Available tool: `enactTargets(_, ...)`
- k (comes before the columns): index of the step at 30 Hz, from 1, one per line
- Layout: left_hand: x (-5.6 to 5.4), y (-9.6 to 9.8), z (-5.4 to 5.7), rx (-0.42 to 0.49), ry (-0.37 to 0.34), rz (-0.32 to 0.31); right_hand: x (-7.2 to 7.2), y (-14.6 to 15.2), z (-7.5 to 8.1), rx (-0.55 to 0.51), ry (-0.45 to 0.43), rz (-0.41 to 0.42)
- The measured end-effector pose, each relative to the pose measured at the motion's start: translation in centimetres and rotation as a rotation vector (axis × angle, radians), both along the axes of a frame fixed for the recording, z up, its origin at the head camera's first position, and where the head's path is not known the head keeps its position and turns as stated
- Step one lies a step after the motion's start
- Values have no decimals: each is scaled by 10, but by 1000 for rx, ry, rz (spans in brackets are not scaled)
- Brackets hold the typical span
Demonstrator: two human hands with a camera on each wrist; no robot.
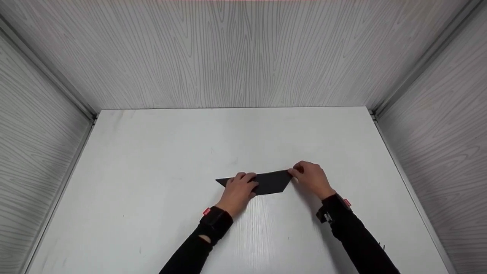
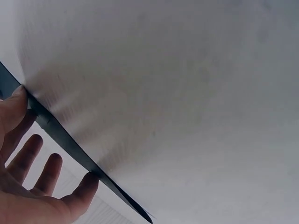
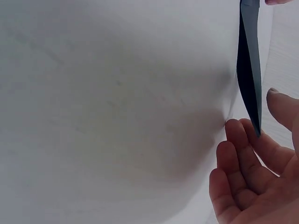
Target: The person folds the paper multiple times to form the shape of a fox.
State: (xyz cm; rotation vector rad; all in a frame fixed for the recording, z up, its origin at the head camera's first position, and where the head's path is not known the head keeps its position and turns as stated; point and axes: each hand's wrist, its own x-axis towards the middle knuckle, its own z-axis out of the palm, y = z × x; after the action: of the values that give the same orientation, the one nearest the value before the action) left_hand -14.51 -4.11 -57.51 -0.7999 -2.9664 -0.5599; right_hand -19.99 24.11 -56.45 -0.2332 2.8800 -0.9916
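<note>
A folded sheet of dark paper [image 1: 272, 182], slanted at its ends, lies on the white table in the head view. My left hand [image 1: 237, 190] rests across its left part and covers some of it. From the left wrist, the spread fingers touch the paper [image 2: 70, 142], the thumb near its lower edge. At the far right corner is my right hand [image 1: 310, 177], fingertips right at the point. The right wrist view shows the paper's tip [image 3: 252, 84] against the index finger, its layers slightly parted, with the thumb held apart from it.
The white tabletop [image 1: 159, 152] spreads around both hands. Grey wood-grained panels stand at the back [image 1: 232, 57], left [image 1: 38, 125] and right [image 1: 437, 125] of it. Dark sleeves and wrist bands cover both forearms.
</note>
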Motion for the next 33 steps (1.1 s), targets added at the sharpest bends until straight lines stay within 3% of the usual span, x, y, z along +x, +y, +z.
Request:
enactTargets(7, 2, 1, 2, -43, 54, -7, 5, 0, 1, -16, 16, -3)
enactTargets(18, 1, 3, 1, -51, 22, 7, 19, -7, 1, -110, 52, 24)
enactTargets(25, -3, 1, 3, -43, -24, 13, 24, -12, 1, -227, 96, 154)
enactTargets(33, -9, 1, 3, -57, -13, 10, 28, -16, 4, -310, 98, 360)
